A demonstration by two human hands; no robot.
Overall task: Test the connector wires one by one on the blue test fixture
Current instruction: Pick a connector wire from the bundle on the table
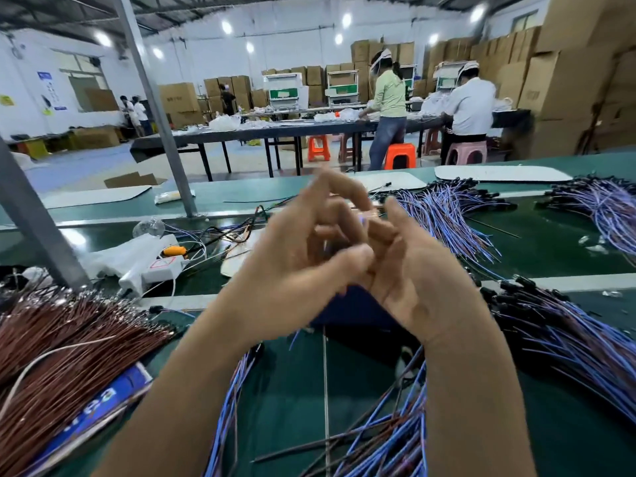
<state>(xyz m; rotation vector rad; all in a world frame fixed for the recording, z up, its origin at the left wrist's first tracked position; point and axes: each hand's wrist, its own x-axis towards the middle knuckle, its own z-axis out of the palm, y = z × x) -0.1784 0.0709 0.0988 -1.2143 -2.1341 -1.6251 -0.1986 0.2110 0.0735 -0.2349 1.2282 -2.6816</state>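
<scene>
Both hands raised and brought together, much blurred. Left hand (299, 270) curled, its thumb laid against the fingers of the right hand (416, 270). Whether anything is pinched between them cannot be told.

Blue test fixture (344, 313) just beneath the hands, largely covered by them, seen only as a dark blue block.

Connector wires (568, 339) heaped right of the grip: thin blue and brown strands with black connector ends. More are spread beyond it and beneath the forearms.

Sheaf of brown wires (69, 356) at lower left, laid over a blue label (103, 397); only white letters "ea" can be read.

White power strip (155, 266) to the left, red-edged sticker unreadable.

Everything is set on a green belt (550, 242)
</scene>
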